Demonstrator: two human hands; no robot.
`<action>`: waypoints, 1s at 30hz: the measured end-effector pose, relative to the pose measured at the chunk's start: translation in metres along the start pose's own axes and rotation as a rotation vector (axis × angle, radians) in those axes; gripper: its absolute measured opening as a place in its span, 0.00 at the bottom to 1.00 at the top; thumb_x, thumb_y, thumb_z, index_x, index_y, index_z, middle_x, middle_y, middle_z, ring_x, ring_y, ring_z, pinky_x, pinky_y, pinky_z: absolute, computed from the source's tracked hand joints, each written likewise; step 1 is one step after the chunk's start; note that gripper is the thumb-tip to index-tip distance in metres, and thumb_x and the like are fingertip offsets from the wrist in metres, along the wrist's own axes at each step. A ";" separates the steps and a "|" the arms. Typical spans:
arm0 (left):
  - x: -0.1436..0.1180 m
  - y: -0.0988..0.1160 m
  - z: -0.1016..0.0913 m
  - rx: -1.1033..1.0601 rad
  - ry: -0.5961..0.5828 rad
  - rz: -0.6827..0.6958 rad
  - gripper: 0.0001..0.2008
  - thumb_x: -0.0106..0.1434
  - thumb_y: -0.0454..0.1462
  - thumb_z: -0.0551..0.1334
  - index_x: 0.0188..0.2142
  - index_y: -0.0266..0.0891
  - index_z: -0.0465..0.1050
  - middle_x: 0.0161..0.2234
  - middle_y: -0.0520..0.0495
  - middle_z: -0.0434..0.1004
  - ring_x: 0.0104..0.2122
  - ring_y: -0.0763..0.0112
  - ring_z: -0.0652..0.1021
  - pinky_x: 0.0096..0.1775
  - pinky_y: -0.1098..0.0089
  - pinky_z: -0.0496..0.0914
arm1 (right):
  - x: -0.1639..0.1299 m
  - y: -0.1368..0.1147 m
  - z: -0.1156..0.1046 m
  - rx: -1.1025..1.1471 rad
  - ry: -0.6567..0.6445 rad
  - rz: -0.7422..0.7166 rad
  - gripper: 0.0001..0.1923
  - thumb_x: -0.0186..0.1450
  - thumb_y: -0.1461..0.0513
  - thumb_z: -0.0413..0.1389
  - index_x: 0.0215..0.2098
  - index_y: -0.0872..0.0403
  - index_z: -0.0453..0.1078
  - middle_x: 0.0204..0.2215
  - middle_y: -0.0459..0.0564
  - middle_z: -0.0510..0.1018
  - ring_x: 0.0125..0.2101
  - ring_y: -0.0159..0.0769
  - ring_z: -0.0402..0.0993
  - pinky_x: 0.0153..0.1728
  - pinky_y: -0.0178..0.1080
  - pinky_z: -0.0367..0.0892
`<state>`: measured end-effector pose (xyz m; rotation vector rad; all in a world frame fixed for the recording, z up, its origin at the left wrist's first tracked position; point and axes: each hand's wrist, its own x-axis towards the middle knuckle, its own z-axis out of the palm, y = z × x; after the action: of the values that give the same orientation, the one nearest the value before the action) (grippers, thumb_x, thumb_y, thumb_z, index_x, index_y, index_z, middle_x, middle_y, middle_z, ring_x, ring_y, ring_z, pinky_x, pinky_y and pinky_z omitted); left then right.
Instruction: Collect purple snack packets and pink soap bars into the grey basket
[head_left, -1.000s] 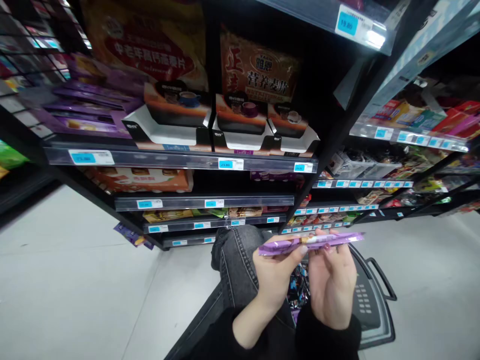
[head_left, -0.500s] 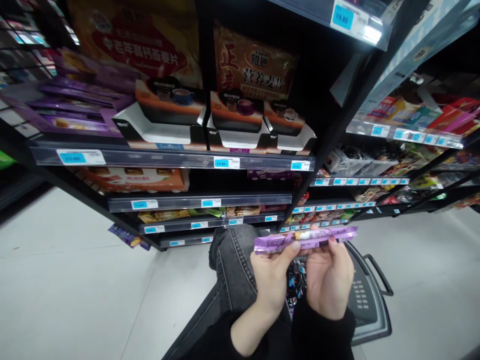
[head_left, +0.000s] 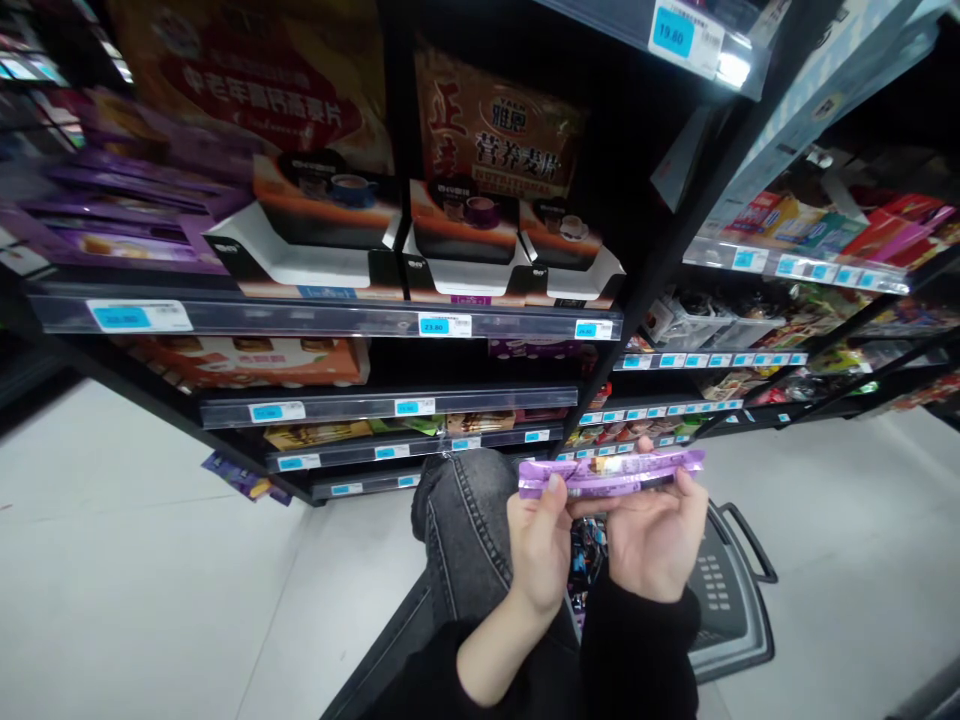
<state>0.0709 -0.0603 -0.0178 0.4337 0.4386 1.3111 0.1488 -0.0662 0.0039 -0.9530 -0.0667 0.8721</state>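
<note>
The purple packet (head_left: 611, 473) has drawn nearer, flat (glossy, printed), in the grip of left hand (head_left: 540, 545) and right hand (head_left: 656, 540).

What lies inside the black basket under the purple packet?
Shiny wrapped sweets show between the hands inside the basket. The right hand and sleeve cover the rest.

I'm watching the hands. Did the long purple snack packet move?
Cannot tell: the long purple snack packet sits about where it was against the black shopping basket, and the camera shifted too.
</note>
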 end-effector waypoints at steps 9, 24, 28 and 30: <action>-0.002 -0.002 0.000 -0.038 0.014 0.007 0.13 0.59 0.48 0.64 0.33 0.42 0.81 0.30 0.47 0.81 0.29 0.66 0.80 0.33 0.67 0.77 | 0.000 -0.007 0.009 0.269 0.211 0.142 0.10 0.59 0.54 0.50 0.31 0.51 0.68 0.26 0.41 0.74 0.30 0.35 0.72 0.35 0.43 0.70; 0.016 0.014 -0.006 0.213 0.054 -0.049 0.10 0.55 0.40 0.68 0.35 0.37 0.77 0.29 0.48 0.79 0.29 0.69 0.79 0.30 0.72 0.77 | 0.010 -0.019 -0.015 0.140 0.116 -0.381 0.07 0.58 0.63 0.50 0.28 0.52 0.70 0.28 0.41 0.76 0.32 0.28 0.72 0.38 0.33 0.69; 0.023 0.025 -0.009 0.226 0.035 -0.075 0.11 0.55 0.40 0.68 0.35 0.34 0.79 0.30 0.46 0.80 0.28 0.68 0.80 0.29 0.72 0.77 | 0.010 -0.020 -0.018 0.132 0.058 -0.380 0.07 0.58 0.62 0.51 0.26 0.52 0.70 0.28 0.41 0.77 0.34 0.30 0.73 0.39 0.36 0.70; 0.027 0.030 -0.010 0.218 0.031 -0.103 0.12 0.55 0.40 0.68 0.35 0.33 0.79 0.29 0.45 0.81 0.27 0.68 0.80 0.30 0.72 0.78 | 0.010 -0.020 -0.017 0.144 0.042 -0.333 0.06 0.59 0.62 0.52 0.27 0.52 0.71 0.29 0.41 0.78 0.35 0.30 0.74 0.39 0.36 0.71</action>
<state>0.0464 -0.0274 -0.0120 0.5658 0.6252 1.1762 0.1749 -0.0765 0.0047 -0.7965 -0.1207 0.5418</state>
